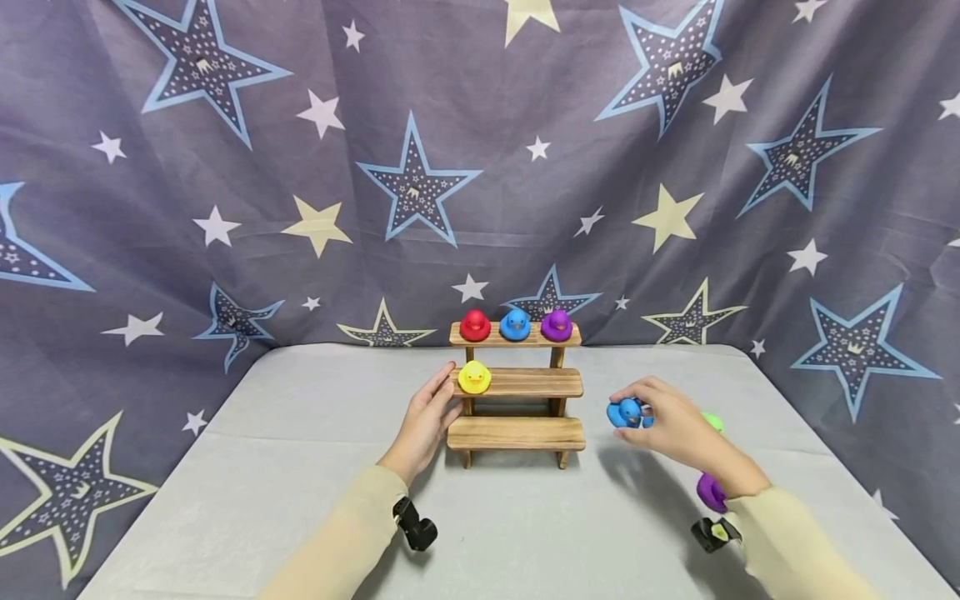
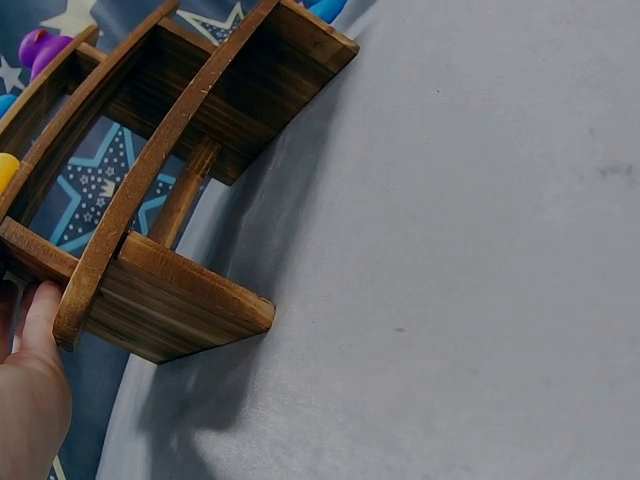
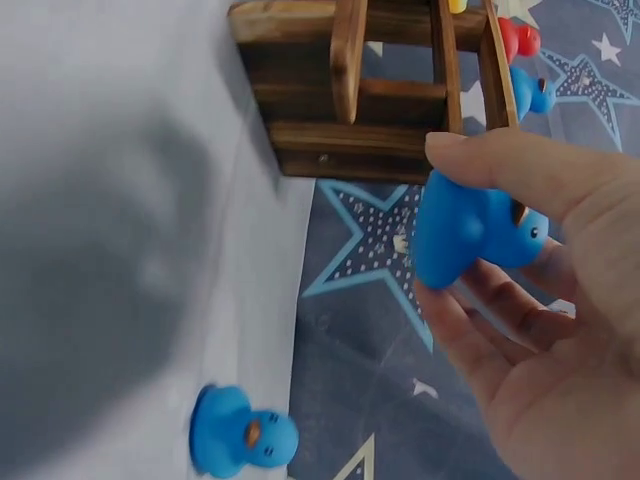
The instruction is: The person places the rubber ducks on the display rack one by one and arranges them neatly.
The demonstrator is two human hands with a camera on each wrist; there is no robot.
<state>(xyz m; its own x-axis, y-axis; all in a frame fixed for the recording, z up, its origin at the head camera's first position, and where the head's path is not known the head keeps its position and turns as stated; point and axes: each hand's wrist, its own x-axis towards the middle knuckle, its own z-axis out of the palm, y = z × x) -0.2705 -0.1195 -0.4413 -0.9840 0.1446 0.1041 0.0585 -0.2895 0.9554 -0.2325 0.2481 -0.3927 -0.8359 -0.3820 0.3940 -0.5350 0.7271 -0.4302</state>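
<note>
A three-tier wooden stand (image 1: 517, 432) stands mid-table. My left hand (image 1: 425, 421) touches its left end near the middle tier, fingers mostly straight. A yellow duck (image 1: 474, 377) sits at the left of that tier. Red (image 1: 475, 326), blue (image 1: 515, 325) and purple (image 1: 557, 326) ducks line the top tier. To the right of the stand, my right hand (image 1: 667, 421) pinches another blue duck (image 3: 452, 232) between thumb and fingers, raised over the table. The bottom tier bears no duck.
Another blue duck (image 3: 225, 430) is on the table beyond the right hand. A green duck (image 1: 713, 421) and a purple duck (image 1: 711, 492) are partly hidden by the right arm. A star-patterned cloth (image 1: 420, 283) hangs behind the pale table (image 1: 525, 533).
</note>
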